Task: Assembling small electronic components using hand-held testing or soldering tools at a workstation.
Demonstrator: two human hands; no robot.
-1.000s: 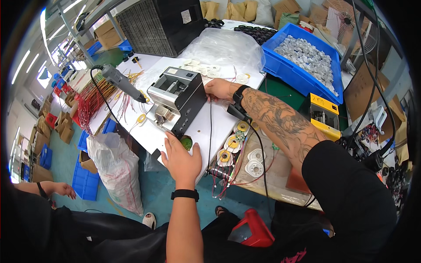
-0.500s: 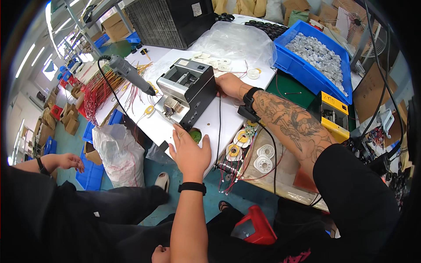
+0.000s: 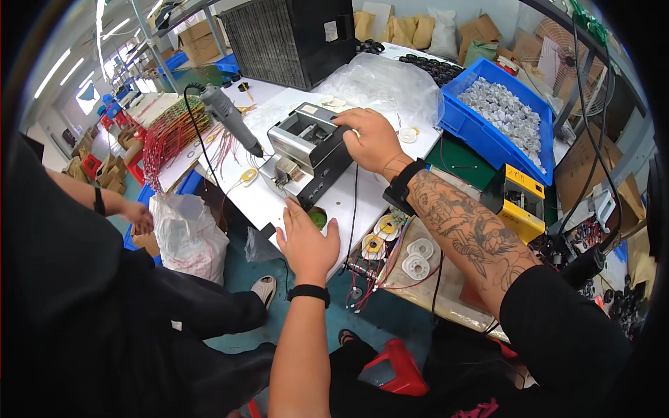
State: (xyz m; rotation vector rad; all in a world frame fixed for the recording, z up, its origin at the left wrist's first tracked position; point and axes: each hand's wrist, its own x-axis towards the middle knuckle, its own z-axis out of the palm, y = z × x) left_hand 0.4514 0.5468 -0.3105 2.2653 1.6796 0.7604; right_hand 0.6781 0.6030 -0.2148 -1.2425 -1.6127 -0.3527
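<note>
Right hand (image 3: 376,143) lies atop boxy machine (image 3: 326,171) — clasp or rest, can't tell; left hand (image 3: 309,244) spread, unclenched, by its front. Machine sits on white table (image 3: 252,203) — likely heavy, rigid; best held by lower sides.

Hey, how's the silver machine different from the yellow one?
The silver machine has a silver-and-black body; the yellow machine has a bright yellow front. The right hand touches the silver machine, while no hand touches the yellow machine. Both are boxy, with openings showing parts inside.
</note>
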